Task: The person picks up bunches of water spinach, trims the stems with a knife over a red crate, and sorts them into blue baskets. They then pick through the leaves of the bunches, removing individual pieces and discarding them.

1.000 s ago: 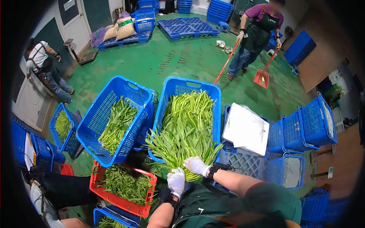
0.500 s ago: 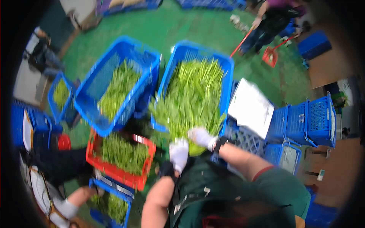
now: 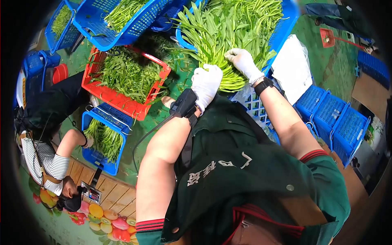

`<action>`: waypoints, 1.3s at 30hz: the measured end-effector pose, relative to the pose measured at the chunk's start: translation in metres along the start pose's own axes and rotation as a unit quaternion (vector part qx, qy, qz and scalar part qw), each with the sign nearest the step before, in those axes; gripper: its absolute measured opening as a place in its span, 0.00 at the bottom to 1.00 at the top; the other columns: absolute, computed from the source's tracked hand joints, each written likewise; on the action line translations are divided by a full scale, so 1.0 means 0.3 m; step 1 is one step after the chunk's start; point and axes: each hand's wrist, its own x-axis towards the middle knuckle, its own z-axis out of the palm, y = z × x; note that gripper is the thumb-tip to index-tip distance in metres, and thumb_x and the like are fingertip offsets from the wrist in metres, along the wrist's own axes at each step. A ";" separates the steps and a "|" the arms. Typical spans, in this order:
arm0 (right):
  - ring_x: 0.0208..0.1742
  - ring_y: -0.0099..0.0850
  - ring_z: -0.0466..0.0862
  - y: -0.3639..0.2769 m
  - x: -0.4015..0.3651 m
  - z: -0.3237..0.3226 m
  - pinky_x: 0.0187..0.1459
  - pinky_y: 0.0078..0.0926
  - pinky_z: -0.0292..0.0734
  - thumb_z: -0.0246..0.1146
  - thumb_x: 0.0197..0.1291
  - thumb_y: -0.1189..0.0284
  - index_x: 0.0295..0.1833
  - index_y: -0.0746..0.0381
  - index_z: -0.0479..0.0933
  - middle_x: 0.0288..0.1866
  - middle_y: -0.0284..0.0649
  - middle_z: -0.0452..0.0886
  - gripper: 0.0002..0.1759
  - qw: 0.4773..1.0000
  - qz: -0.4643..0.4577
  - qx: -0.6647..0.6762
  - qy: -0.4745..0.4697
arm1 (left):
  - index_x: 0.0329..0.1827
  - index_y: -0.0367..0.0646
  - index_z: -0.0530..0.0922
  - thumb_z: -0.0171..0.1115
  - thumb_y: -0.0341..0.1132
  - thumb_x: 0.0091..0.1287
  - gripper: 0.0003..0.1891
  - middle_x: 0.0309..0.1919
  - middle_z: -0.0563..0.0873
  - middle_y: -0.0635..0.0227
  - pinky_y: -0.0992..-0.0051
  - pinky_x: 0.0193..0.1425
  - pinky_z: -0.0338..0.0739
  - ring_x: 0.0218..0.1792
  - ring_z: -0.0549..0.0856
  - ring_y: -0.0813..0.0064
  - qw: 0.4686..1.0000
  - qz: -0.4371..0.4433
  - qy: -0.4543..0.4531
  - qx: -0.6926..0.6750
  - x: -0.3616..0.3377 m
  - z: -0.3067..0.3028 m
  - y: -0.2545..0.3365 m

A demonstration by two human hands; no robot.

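Observation:
A large heap of long-stemmed water spinach fills a blue crate in front of me, cut stem ends toward my body. My left hand, in a white glove, is closed at the left edge of the near bunch, with its grip partly hidden by the glove. My right hand, also gloved in white, has its fingers bent and drawn together on top of the stems. Under both hands lies the pale green bundle of stems.
At left, a red crate holds loose greens; a blue crate of greens sits below it, beside a crouching person. Another blue crate stands upper left. At right are a white sheet, blue baskets and a red dustpan.
The view has tilted down toward my body, so the crates sit higher in the picture. Both hands stay at the stem ends, now slightly farther apart in the picture.

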 end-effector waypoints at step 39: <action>0.44 0.45 0.81 -0.457 -0.165 -0.077 0.47 0.38 0.76 0.61 0.60 0.57 0.43 0.61 0.82 0.40 0.46 0.82 0.18 0.955 -0.240 0.120 -0.130 | 0.42 0.41 0.76 0.58 0.34 0.56 0.12 0.32 0.77 0.53 0.66 0.16 0.72 0.22 0.77 0.64 0.983 -0.073 -0.075 -0.152 -0.034 0.111 0.056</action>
